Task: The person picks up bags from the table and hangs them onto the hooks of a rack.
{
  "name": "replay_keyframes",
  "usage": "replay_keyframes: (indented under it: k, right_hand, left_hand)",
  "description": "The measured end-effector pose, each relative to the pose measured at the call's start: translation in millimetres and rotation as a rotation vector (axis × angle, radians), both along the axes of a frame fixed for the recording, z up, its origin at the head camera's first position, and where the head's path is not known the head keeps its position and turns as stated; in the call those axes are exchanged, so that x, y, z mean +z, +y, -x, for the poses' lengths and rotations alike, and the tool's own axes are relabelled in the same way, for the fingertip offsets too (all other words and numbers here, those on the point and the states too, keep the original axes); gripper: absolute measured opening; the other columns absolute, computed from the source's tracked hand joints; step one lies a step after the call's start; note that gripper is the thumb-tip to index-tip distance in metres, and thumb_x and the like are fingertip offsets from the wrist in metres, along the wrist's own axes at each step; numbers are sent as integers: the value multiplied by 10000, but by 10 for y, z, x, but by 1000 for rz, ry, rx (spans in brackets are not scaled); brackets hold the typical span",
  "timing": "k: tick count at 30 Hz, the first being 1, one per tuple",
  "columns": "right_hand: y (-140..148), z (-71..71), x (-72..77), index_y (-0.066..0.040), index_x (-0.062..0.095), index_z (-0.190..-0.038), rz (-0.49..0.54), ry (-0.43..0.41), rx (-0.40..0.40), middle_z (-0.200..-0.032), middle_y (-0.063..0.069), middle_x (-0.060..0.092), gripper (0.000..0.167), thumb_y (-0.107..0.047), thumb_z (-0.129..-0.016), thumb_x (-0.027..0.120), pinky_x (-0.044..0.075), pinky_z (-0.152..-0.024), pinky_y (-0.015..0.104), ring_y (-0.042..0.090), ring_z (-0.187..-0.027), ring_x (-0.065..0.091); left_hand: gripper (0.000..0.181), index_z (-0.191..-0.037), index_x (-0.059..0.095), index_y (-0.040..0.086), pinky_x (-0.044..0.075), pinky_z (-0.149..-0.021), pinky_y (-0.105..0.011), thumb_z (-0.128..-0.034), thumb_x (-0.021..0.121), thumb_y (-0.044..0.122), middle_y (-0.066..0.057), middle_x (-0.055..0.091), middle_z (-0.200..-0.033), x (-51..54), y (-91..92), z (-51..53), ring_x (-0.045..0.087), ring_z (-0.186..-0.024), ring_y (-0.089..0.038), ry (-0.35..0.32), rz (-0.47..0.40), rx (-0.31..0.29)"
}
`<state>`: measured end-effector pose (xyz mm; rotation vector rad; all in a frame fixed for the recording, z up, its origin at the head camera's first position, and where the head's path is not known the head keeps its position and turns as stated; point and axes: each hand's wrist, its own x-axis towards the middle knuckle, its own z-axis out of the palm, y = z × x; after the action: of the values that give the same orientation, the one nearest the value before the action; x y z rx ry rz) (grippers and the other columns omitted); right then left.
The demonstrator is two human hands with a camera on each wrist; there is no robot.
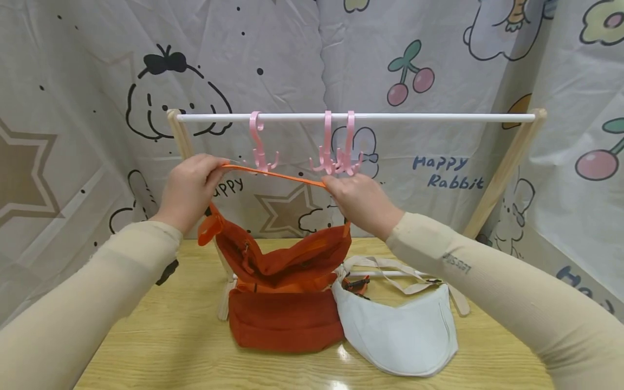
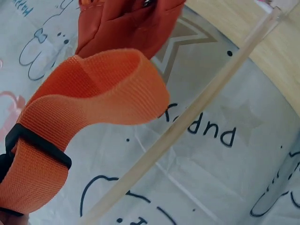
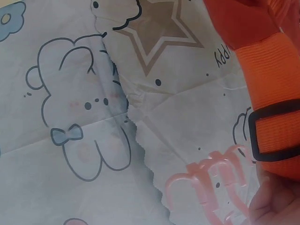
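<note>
My left hand and right hand each pinch an orange webbing strap, stretched between them just below the rail. From the strap hangs a rust-red bag, its middle sagging. A loose strap loop and a black slider show in the left wrist view. Another black slider sits on the strap above my right fingers in the right wrist view. Under the hanging part, a rust-red pouch rests on the table; I cannot tell whether it is a separate bag.
A white rail on wooden legs carries pink hooks, one left and two close together near the middle. A white crescent bag with a pale strap lies at right on the wooden table. Behind hangs a printed curtain.
</note>
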<state>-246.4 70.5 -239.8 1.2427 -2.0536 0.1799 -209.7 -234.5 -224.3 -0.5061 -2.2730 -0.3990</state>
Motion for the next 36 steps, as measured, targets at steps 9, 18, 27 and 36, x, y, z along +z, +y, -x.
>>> replay_keyframes:
  k: [9, 18, 27, 36]
  right_hand:
    - [-99, 55, 81, 46, 567, -1048, 76, -74, -22, -836, 184, 685, 128, -19, -944, 604, 554, -553, 342, 253, -566, 629]
    - [-206, 69, 154, 30, 537, -1019, 97, -142, -133, -690, 141, 620, 78, -38, -983, 530, 520, -481, 314, 213, -463, 558]
    - [-366, 53, 211, 40, 550, -965, 47, -123, -275, -661, 122, 635, 157, -115, -986, 566, 531, -489, 336, 240, -495, 603]
    - [-437, 58, 251, 29, 574, -992, -41, -74, -378, -679, 109, 631, 84, -39, -976, 525, 516, -526, 318, 231, -544, 588]
  left_hand:
    - [187, -1022, 695, -60, 498, -781, -472, -949, 629, 100, -206, 661, -914, 177, 37, 77, 602, -843, -348, 1, -79, 120]
    - [240, -1050, 684, -54, 486, -762, -467, -979, 595, 157, -204, 647, -940, 236, 38, 150, 578, -843, -338, -112, -119, 200]
    - [243, -1019, 690, -57, 473, -735, -465, -976, 602, 166, -209, 652, -910, 220, -10, 236, 565, -810, -335, -129, -126, 225]
    - [292, -1054, 692, -57, 445, -720, -462, -987, 588, 209, -222, 662, -947, 218, 5, 297, 541, -798, -339, -209, -188, 254]
